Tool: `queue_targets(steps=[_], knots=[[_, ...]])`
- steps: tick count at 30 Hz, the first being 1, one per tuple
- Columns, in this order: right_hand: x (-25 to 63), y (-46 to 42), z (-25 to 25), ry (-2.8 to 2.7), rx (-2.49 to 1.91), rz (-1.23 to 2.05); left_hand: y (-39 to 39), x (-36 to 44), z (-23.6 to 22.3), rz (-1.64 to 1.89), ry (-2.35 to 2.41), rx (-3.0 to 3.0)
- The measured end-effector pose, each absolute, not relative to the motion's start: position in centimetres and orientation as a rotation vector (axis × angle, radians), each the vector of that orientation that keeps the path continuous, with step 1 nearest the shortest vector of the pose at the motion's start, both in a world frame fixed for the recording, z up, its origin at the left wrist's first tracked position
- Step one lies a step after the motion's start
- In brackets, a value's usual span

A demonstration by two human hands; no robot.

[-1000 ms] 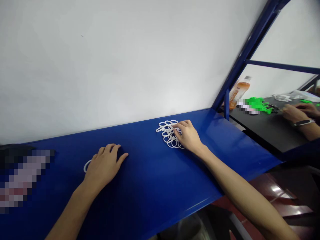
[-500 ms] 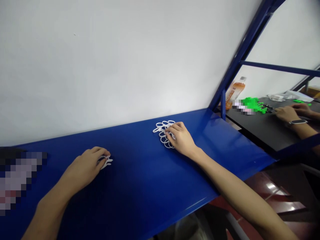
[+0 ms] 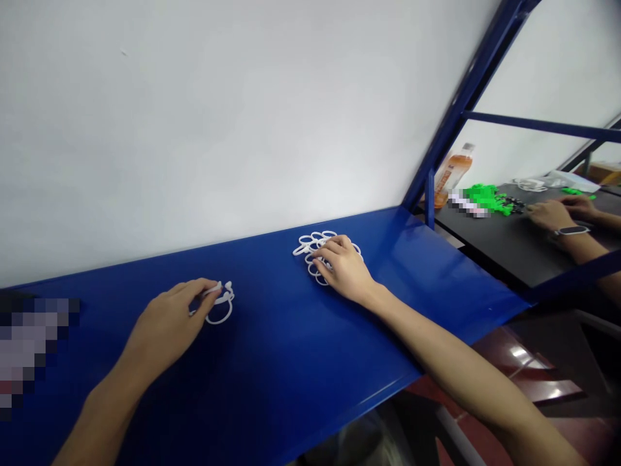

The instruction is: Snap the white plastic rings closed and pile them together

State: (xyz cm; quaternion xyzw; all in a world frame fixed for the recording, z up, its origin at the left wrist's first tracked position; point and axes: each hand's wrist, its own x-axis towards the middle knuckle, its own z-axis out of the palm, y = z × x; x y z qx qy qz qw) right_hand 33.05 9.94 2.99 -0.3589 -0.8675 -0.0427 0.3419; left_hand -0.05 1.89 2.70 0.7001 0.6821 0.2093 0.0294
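My left hand (image 3: 167,327) lies on the blue shelf (image 3: 272,362), with thumb and fingertips pinched on a white ring piece (image 3: 218,309) that rests on the surface. My right hand (image 3: 342,268) rests, fingers curled, on a linked mesh of several white rings (image 3: 313,248) near the back wall. Part of the mesh is hidden under that hand. The two hands are about a forearm's length apart.
A blue upright post (image 3: 460,107) bounds the shelf on the right. Beyond it, a black table (image 3: 504,243) holds an orange drink bottle (image 3: 451,173), green parts (image 3: 485,197) and another person's hands (image 3: 557,213). A blurred patch (image 3: 29,349) sits far left.
My left hand shifted from lying flat over a ring to pinching it and drew it rightward. My right hand slid slightly left on the ring mesh.
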Motion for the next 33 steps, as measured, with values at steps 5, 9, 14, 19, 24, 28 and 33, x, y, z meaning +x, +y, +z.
queue_targets(steps=[5,9,14,19,24,28,33], knots=[[31.9,8.4,3.4,-2.344,-0.763,0.036,1.4,4.3,2.2,0.921,1.836,2.345],[30.9,7.3,3.2,-2.505,-0.586,0.187,1.0,7.2,1.0,0.822,1.584,2.497],[30.5,7.0,2.8,-2.606,-0.541,0.279,0.8,7.6,0.3,0.734,1.480,2.570],[30.6,6.7,3.0,-2.674,-0.519,0.297,0.6,7.2,0.7,0.747,1.527,2.545],[30.8,6.5,3.1,-2.741,-0.477,0.281,0.3,7.5,0.8,0.672,1.534,2.576],[30.9,6.6,2.9,-2.747,-0.434,0.301,0.1,7.7,0.4,0.586,1.494,2.625],[30.6,6.6,2.4,-2.761,-0.441,0.282,0.1,7.9,0.3,0.585,1.475,2.576]])
